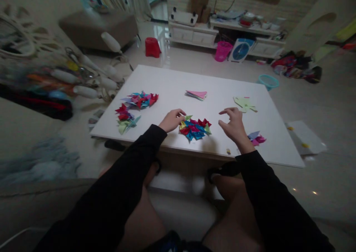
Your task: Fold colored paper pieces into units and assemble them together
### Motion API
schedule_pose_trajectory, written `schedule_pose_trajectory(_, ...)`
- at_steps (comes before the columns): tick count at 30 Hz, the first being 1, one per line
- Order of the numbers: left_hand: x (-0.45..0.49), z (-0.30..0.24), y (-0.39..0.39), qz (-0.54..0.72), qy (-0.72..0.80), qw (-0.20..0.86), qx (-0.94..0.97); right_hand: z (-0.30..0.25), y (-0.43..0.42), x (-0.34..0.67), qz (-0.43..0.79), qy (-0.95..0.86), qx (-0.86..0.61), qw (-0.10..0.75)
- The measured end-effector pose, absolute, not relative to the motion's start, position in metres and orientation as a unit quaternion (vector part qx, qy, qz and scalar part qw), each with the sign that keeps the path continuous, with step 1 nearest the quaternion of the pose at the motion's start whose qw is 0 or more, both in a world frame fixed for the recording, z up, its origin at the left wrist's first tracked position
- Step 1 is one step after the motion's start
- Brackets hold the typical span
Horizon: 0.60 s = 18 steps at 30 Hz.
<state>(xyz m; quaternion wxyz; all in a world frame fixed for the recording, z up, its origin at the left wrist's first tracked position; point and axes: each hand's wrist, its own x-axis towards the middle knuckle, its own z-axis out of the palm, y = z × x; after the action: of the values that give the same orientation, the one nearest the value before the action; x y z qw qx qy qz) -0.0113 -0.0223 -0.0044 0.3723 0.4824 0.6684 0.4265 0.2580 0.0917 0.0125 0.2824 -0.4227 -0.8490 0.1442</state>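
A pile of small folded paper pieces (195,129), in blue, red, pink, yellow and green, lies near the front edge of the white table (167,79). My left hand (172,120) is at its left side, fingertips beside a light green piece (188,117); the fingers are a little apart and I see nothing held in them. To the right of the pile, my right hand (232,123) hovers over the table, thumb and fingers spread with nothing between them. Purple and magenta folded papers (257,138) lie just beyond my right wrist.
More folded papers (141,100) form a cluster at the left, with green ones (127,125) nearer. Pink-topped folded sheets (197,94) lie at the back middle, light green papers (245,103) at the right. A small yellowish scrap (228,151) is by the front edge.
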Motion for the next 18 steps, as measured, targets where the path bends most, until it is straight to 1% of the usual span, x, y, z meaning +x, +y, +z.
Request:
schedule_pose_trajectory(4, -0.006, -0.025, -0.017, 0.435, 0.674, 0.353, 0.482, 0.015, 0.042, 0.196, 0.212, -0.882, -0.300, 0.296)
schedule_pose_trajectory(7, -0.011, -0.038, -0.018, 0.451, 0.663, 0.344, 0.489, 0.015, 0.014, 0.163, 0.251, -0.895, -0.249, 0.271)
schedule_pose_trajectory(10, -0.028, -0.044, -0.021, 0.465, 0.642, 0.335, 0.510, 0.015, -0.006, 0.145, 0.285, -0.915, -0.210, 0.194)
schedule_pose_trajectory(14, -0.060, -0.037, -0.027, 0.466, 0.725, 0.308, 0.403, 0.019, -0.023, 0.139, 0.267, -0.951, -0.152, 0.045)
schedule_pose_trajectory(16, -0.078, -0.028, -0.032, 0.476, 0.761, 0.275, 0.344, 0.023, -0.027, 0.141, 0.253, -0.960, -0.124, 0.001)
schedule_pose_trajectory(18, -0.096, -0.017, -0.043, 0.489, 0.780, 0.242, 0.304, 0.028, -0.028, 0.144, 0.248, -0.963, -0.105, -0.014)
